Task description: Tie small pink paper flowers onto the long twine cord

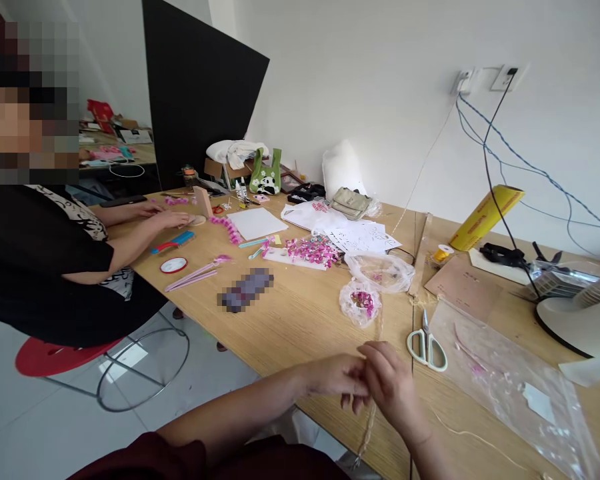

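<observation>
My left hand (337, 378) and my right hand (393, 390) meet above the front edge of the table, fingers bent together around a pale braided cord (367, 437). The cord's lower end hangs below my hands, and another stretch runs up the tabletop beyond them. My fingers hide the exact spot where they grip it. White-handled scissors (427, 347) lie just right of my right hand. Past my hands sits a crumpled clear plastic bag (347, 303) with small magenta pieces in it.
At left, a co-worker (80, 253) sits at the same wooden table (290, 327). Magenta beads or petals (313, 252), papers (365, 237) and a tape roll (173, 265) lie farther back. A plastic sheet (510, 367) and a fan (580, 313) are at right; cables (530, 170) hang there.
</observation>
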### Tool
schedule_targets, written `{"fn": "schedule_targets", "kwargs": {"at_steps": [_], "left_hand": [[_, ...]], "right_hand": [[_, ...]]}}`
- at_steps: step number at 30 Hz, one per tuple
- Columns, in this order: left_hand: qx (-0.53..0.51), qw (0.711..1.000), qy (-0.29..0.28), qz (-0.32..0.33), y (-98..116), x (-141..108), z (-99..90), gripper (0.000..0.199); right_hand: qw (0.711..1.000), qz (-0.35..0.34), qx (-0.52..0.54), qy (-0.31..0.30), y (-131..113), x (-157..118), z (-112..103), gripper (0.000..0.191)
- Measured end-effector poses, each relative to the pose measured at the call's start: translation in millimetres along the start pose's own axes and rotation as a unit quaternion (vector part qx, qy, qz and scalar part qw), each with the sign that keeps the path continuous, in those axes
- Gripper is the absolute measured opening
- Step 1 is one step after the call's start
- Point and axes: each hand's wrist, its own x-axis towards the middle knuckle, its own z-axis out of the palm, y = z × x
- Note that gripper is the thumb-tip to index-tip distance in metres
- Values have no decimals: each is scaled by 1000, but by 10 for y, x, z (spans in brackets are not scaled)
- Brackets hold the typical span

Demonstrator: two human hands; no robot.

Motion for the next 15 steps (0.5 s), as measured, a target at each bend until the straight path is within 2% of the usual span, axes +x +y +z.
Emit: {"fn": "schedule_targets", "kwargs": {"at_steps": [2, 4, 6, 9, 12, 13, 15], "left_hand": [[-28, 994, 106, 21, 178, -146, -220, 26], [-48, 976, 205, 56, 285, -208, -383, 33], [-103, 955, 254, 111, 355, -193, -470, 36], [-223, 919, 253, 204, 521, -95, -467, 34], [-274, 896, 232, 262, 825, 14, -346, 32], [-269, 896, 215, 281, 941, 47, -288, 31], [-239, 896, 170, 333, 1157, 109, -157, 28]], "right_hand": [[998, 53, -2, 18, 97, -115, -16, 26], [995, 99, 6, 20, 158, -211, -7, 23], [990, 139, 28, 11, 183, -257, 28, 19], [972, 216, 87, -1, 171, -194, 115, 15], [934, 293, 205, 16, 70, 6, 231, 16], [921, 296, 252, 18, 6, 85, 277, 18], [912, 263, 314, -16, -162, 224, 381, 21]]}}
